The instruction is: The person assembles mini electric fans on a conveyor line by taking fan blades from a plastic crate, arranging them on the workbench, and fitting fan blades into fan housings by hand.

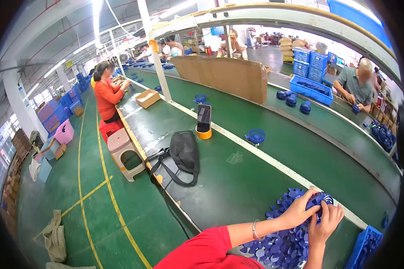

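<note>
My left hand (299, 209), with a bangle at the wrist, has its fingers closed around a blue round plastic part (319, 200) with ribs or slots. My right hand (325, 222) grips the same part from the near side, fingertips pressed to it. Its underside is hidden by my fingers. Under and beside my hands spreads a pile of small flat blue plastic discs (274, 246) on the green work surface. At the lower right, close to my right hand, stands a blue bin (351, 256) with more blue pieces.
A black bag (184, 154) with straps lies on the table. A phone (204, 117) leans on an orange tape roll (204, 133). Across the white divider sits a blue basket-like part (256, 136). Co-workers sit at left (107, 92) and across (357, 83).
</note>
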`<control>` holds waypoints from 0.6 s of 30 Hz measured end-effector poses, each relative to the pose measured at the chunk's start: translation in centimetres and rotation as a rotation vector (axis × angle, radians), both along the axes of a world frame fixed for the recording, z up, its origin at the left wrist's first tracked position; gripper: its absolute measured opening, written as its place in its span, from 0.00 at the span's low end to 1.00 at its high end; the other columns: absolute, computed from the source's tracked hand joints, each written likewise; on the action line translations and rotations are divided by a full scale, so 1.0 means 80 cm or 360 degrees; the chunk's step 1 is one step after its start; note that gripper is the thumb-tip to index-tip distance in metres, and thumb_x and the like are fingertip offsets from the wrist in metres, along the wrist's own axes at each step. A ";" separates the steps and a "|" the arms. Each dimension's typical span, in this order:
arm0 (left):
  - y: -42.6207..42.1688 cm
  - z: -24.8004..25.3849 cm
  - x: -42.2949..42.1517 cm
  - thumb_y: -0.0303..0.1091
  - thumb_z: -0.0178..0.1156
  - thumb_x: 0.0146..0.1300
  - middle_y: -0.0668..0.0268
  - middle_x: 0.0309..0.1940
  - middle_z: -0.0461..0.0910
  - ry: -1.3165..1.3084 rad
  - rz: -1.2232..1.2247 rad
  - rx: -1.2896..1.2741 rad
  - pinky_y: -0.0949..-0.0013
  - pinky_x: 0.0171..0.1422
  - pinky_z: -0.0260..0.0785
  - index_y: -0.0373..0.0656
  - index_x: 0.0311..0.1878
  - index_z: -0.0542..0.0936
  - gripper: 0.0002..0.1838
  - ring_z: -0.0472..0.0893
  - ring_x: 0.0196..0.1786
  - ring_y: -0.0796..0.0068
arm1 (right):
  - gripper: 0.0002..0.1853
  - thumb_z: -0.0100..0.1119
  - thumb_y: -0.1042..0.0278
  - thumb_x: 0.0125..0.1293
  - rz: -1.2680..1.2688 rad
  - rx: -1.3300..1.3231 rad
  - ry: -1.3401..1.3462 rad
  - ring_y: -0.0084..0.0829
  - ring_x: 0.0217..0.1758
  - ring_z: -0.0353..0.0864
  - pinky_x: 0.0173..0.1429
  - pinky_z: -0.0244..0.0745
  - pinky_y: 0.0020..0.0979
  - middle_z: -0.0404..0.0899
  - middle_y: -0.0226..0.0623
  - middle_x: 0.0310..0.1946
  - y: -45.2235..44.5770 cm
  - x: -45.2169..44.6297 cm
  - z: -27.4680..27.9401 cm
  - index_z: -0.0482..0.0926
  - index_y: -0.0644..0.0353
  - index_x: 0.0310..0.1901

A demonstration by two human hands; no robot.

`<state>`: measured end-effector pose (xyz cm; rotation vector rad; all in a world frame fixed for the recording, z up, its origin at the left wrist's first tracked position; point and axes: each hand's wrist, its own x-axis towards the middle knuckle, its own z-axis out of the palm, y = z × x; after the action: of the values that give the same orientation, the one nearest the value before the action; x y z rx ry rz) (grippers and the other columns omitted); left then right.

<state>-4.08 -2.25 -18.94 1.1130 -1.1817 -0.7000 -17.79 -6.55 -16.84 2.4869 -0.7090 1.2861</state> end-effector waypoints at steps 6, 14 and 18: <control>-0.001 0.002 0.003 0.30 0.62 0.62 0.58 0.49 0.76 0.0146 -0.0054 -0.0131 0.68 0.62 0.65 0.34 0.57 0.68 0.22 0.74 0.54 0.75 | 0.29 0.70 0.74 0.40 -0.0029 0.0723 -0.0628 0.42 0.47 0.74 0.56 0.69 0.38 0.73 0.43 0.42 0.012 0.017 0.019 0.76 0.65 0.50; -0.005 -0.004 0.002 0.24 0.62 0.54 0.58 0.42 0.79 -0.0015 0.0010 -0.0054 0.66 0.56 0.70 0.34 0.51 0.72 0.20 0.80 0.47 0.69 | 0.18 0.68 0.72 0.41 0.0062 0.1242 -0.0547 0.26 0.30 0.74 0.37 0.72 0.29 0.73 0.35 0.27 -0.007 0.007 -0.013 0.72 0.64 0.35; -0.018 -0.001 -0.003 0.24 0.64 0.52 0.57 0.41 0.80 0.0007 0.0039 0.0009 0.66 0.54 0.71 0.34 0.50 0.73 0.20 0.80 0.47 0.69 | 0.17 0.68 0.73 0.44 0.0002 0.1048 -0.0598 0.41 0.28 0.74 0.37 0.72 0.35 0.71 0.43 0.25 -0.013 0.015 -0.020 0.70 0.66 0.33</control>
<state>-4.34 -3.72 -19.05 1.1284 -1.1612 -0.6875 -16.61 -7.56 -18.43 2.7294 -1.4167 1.7709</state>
